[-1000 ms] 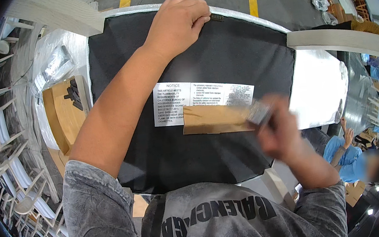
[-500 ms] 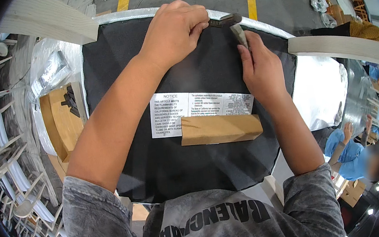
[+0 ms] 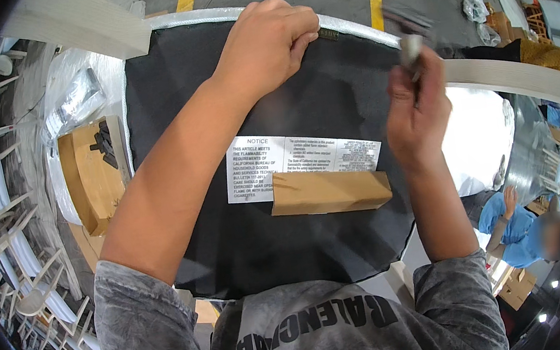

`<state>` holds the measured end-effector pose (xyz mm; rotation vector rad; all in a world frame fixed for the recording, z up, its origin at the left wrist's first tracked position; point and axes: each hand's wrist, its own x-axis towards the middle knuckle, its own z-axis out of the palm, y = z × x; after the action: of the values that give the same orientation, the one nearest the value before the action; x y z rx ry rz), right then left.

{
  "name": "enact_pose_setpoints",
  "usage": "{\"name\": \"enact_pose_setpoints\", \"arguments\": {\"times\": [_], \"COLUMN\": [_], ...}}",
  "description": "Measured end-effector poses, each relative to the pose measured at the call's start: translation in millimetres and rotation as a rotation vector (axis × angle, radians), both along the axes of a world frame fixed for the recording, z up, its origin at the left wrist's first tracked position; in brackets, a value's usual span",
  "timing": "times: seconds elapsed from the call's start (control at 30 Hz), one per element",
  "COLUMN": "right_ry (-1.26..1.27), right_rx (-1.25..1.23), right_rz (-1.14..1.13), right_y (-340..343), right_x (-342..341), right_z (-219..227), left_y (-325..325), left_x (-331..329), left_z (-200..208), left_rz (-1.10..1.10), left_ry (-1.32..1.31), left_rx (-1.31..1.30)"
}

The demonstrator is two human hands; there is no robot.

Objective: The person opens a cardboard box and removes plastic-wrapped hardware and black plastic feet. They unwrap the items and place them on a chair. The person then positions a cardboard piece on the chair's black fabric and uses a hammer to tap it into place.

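In front of me lies an upturned upholstered seat, its black underside cloth facing up inside a pale edge trim. My left hand is closed at the far edge, thumb and forefinger pinched together. A small dark strip pokes out beside the thumb; the rest is hidden by the fingers. My right hand grips a hammer by its handle, lifted at the far right of the seat. Motion smears the hammer's head.
A folded brown cardboard piece covers part of a white printed label on the cloth. At left stands an open cardboard box with several dark pieces. Pale wooden legs rise at the far corners. A person in blue is at right.
The hammer has swung up and to the right, away from the far edge, with my right hand. My left hand has stayed at the edge, shifting slightly right along with the whole view.
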<state>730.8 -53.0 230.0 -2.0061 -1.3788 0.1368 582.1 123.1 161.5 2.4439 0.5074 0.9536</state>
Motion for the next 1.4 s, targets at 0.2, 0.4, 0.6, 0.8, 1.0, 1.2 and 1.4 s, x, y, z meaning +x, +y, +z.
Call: {"name": "enact_pose_setpoints", "arguments": {"times": [0.2, 0.4, 0.6, 0.8, 1.0, 1.2, 1.4], "right_ry": [-0.167, -0.156, -0.195, -0.324, -0.075, -0.129, -0.113], "right_rx": [-0.337, -0.079, -0.038, -0.395, -0.125, -0.258, -0.323], "right_rz": [0.062, -0.005, 0.055, 0.086, 0.098, 0.269, 0.260], "right_y": [4, 1, 0, 8, -17, -57, -60], "right_x": [4, 1, 1, 8, 2, 6, 3], "right_z": [-19, -15, -6, -21, -10, -29, -27], "left_y": [-1, -2, -2, -2, -1, -5, -1], "left_x": [2, 0, -1, 3, -5, -68, -313], "left_z": [-3, 1, -2, 2, 0, 20, 82], "left_rz": [0.010, 0.006, 0.015, -0.001, 0.012, 0.057, -0.002], "left_ry": [-0.069, -0.003, -0.023, 0.015, -0.020, -0.050, 0.388], "left_rx": [0.025, -0.022, -0.015, -0.040, -0.042, 0.076, -1.169]}}
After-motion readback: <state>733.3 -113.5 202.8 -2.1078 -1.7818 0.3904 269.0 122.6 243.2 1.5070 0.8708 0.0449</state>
